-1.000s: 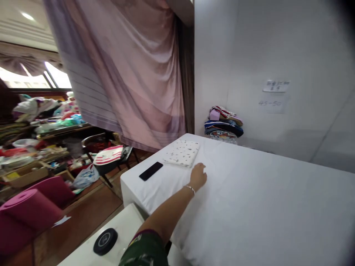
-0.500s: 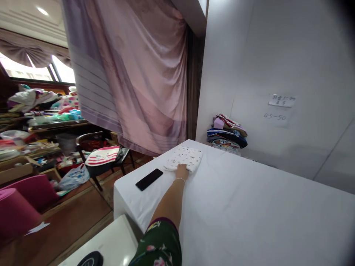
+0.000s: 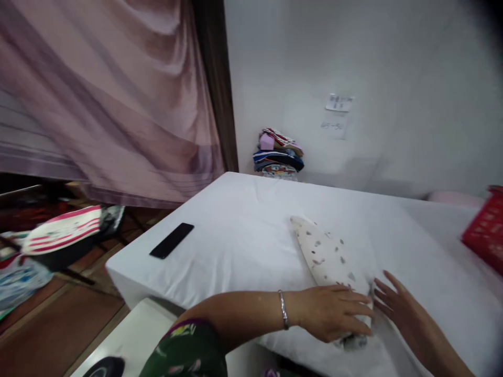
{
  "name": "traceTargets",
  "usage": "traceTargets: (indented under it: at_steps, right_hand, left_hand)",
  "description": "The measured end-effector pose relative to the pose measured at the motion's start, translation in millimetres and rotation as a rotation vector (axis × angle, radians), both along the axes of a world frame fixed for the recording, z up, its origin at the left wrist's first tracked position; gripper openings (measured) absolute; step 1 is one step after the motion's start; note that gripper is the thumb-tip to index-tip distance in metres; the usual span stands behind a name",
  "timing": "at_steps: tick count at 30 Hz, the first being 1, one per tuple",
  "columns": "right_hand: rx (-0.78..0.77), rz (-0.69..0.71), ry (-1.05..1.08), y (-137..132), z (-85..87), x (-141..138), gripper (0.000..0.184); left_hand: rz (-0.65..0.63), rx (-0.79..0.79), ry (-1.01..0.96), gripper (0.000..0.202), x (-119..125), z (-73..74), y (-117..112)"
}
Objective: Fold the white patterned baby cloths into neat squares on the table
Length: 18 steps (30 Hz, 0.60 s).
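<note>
While the black phone (image 3: 172, 240) lies apart near the left edge of the white-covered table (image 3: 243, 204), we work at the near side. Our left hand (image 3: 334, 314) clasps the near end of the folded spotted cloth (image 3: 328, 256), fingers curled over it; the cloth slants away toward the far left. Our right hand (image 3: 396, 303) is released, fingers spread, just beside that end; we cannot tell whether it touches. We judge the cloth is being gathered, and any next move calls for both hands sharing the hold. A red basket (image 3: 485, 230) stands far right.
</note>
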State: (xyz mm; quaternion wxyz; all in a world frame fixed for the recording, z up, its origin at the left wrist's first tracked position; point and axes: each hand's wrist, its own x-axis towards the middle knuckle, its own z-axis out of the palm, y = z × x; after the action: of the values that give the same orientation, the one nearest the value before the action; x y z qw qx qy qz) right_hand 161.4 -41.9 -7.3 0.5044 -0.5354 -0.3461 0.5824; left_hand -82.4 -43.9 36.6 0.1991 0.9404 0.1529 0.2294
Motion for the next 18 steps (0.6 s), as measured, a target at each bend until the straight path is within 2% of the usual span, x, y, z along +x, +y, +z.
traceTargets:
  at_steps: [1,3,6,8,12,15,18]
  right_hand:
    - [-0.052,-0.012,0.052,-1.7,-3.2,0.8,0.073]
    - [-0.086,-0.029,0.173,-6.9,-10.0,1.9,0.066]
    - [-0.080,-0.008,0.316,-15.6,-16.3,0.2,0.055]
    - [-0.117,0.017,0.319,-18.2,-15.3,-4.4,0.053]
    - [-0.113,0.042,0.243,-14.0,-5.8,-19.7,0.057]
    - [-0.068,0.176,0.159,-9.0,-0.8,-32.4,0.041]
    - [-0.062,0.272,0.049,-3.3,-0.7,-41.7,0.031]
  left_hand:
    - [0.041,-0.021,-0.034,0.038,5.7,-2.6,-9.0]
    - [0.207,-0.070,-0.081,0.042,11.7,-5.3,-14.5]
    - [0.533,-0.162,-0.120,0.051,21.2,-5.4,-9.0]
    - [0.690,-0.204,-0.101,0.057,30.7,-4.3,-7.4]
    - [0.801,-0.203,0.010,0.063,44.7,-3.5,-11.6]
    - [0.864,-0.191,0.064,0.046,43.2,-6.6,-12.3]
    - [0.897,-0.295,0.043,0.027,32.4,-13.2,-7.6]
